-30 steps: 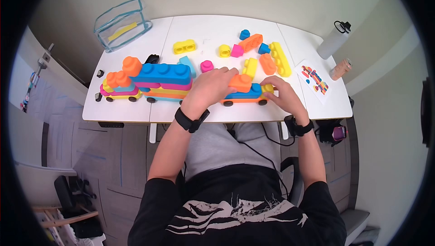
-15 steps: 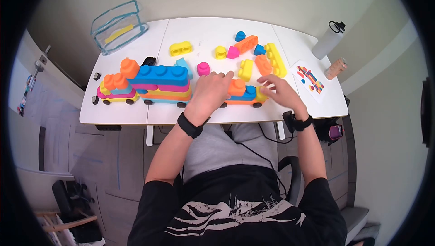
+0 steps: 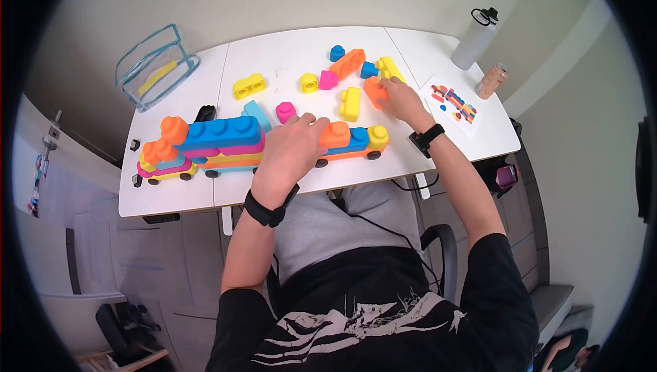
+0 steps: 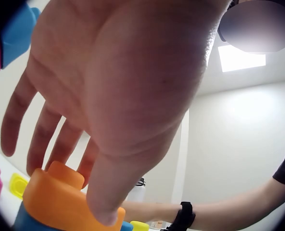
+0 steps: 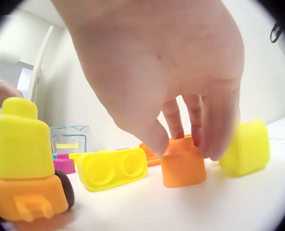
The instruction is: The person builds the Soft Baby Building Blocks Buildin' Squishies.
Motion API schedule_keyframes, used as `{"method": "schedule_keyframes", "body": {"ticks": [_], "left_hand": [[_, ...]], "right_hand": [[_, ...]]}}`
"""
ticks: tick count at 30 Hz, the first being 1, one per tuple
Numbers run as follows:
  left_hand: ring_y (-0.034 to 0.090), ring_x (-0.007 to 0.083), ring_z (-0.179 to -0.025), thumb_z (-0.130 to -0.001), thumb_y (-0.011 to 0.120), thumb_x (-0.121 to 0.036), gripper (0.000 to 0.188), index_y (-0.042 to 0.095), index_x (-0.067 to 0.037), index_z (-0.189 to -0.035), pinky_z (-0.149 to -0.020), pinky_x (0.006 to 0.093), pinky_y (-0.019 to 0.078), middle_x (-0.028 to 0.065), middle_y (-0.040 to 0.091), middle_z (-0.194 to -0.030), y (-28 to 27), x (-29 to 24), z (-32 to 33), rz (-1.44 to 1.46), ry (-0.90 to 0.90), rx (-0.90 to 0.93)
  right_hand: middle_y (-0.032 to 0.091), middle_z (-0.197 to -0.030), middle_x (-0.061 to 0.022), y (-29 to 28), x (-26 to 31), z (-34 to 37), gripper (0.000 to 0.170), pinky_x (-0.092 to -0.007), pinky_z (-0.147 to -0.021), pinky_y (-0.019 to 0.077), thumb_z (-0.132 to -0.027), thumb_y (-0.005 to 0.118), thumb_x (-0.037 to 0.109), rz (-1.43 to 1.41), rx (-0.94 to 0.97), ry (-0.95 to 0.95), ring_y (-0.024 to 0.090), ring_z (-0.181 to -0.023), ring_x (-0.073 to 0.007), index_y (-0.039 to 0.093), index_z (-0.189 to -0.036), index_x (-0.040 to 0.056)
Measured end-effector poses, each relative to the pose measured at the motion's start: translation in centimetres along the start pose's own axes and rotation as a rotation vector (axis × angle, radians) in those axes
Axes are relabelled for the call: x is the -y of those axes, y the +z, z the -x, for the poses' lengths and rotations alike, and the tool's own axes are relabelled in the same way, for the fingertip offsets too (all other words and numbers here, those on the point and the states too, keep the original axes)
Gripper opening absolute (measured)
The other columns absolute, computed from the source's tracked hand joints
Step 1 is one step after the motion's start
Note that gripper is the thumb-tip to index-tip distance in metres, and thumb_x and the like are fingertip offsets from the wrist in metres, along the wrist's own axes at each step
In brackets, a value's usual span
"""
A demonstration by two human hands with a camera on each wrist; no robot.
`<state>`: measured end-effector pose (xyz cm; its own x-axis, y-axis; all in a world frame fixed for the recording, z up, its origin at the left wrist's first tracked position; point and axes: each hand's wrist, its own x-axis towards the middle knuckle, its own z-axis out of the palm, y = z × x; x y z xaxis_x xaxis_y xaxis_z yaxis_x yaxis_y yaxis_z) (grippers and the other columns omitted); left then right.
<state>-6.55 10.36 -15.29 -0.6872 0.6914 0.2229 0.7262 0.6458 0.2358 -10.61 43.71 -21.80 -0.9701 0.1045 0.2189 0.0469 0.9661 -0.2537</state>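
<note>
A toy train of chunky building blocks runs along the table's near side. My left hand [image 3: 282, 156] holds an orange block [image 3: 335, 134] on the right-hand car, thumb on the near face and fingers beyond it in the left wrist view. Under that block are a blue block [image 3: 358, 139] and the car's orange wheeled base [image 3: 345, 155]. A yellow block [image 3: 377, 136] tops the car's right end. Farther back, my right hand [image 3: 405, 106] pinches a loose orange block [image 5: 183, 168] between thumb and fingers, its bottom close to the tabletop.
Loose blocks lie behind the train, including a yellow block [image 3: 350, 104], a pink block [image 3: 285, 112] and a long orange block [image 3: 348, 64]. A picture sheet [image 3: 445, 117], a can [image 3: 492, 81] and a bottle [image 3: 474, 42] are at the right; a clear bag [image 3: 152, 71] stands back left.
My right hand has left the yellow block on the car's end and reached away from me to the loose orange block. My left hand stays at the orange block on the car.
</note>
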Motion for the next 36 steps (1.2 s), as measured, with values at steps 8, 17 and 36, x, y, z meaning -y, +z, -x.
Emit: {"method": "schedule_keyframes", "body": {"ticks": [8, 17, 36], "left_hand": [[0.07, 0.0305, -0.111, -0.087, 0.079, -0.016, 0.043, 0.069, -0.01, -0.128, -0.089, 0.0438, 0.0584, 0.011, 0.073, -0.114, -0.1, 0.4, -0.4, -0.029, 0.024, -0.062], [0.07, 0.0341, -0.107, -0.087, 0.078, -0.013, 0.041, 0.069, -0.009, -0.127, -0.088, 0.0456, 0.0571, 0.0136, 0.073, -0.113, -0.5, 0.7, -0.2, 0.049, -0.039, 0.006], [0.07, 0.0368, -0.11, -0.088, 0.077, -0.01, 0.046, 0.07, -0.006, -0.133, -0.094, 0.0443, 0.0558, 0.0166, 0.074, -0.122, 0.1, 0.9, -0.9, 0.18, -0.029, 0.021]], "right_hand": [[0.073, -0.118, -0.0084, -1.4, 0.4, 0.7, 0.034, -0.0419, -0.091, 0.0585, -0.087, 0.081, 0.016, -0.091, 0.008, 0.031, 0.072, -0.106, -0.03, 0.07, -0.118, 0.0105], [0.075, -0.114, -0.0032, -10.7, 1.2, 5.4, 0.031, -0.0347, -0.083, 0.0615, -0.085, 0.083, 0.006, -0.392, 0.068, -0.265, 0.071, -0.094, -0.0177, 0.075, -0.115, 0.0084], [0.068, -0.117, -0.0091, -8.7, 4.2, 8.1, 0.034, -0.0405, -0.097, 0.0542, -0.09, 0.071, -0.001, -0.308, 0.209, -0.445, 0.066, -0.112, -0.0299, 0.073, -0.122, 0.0107]]}}
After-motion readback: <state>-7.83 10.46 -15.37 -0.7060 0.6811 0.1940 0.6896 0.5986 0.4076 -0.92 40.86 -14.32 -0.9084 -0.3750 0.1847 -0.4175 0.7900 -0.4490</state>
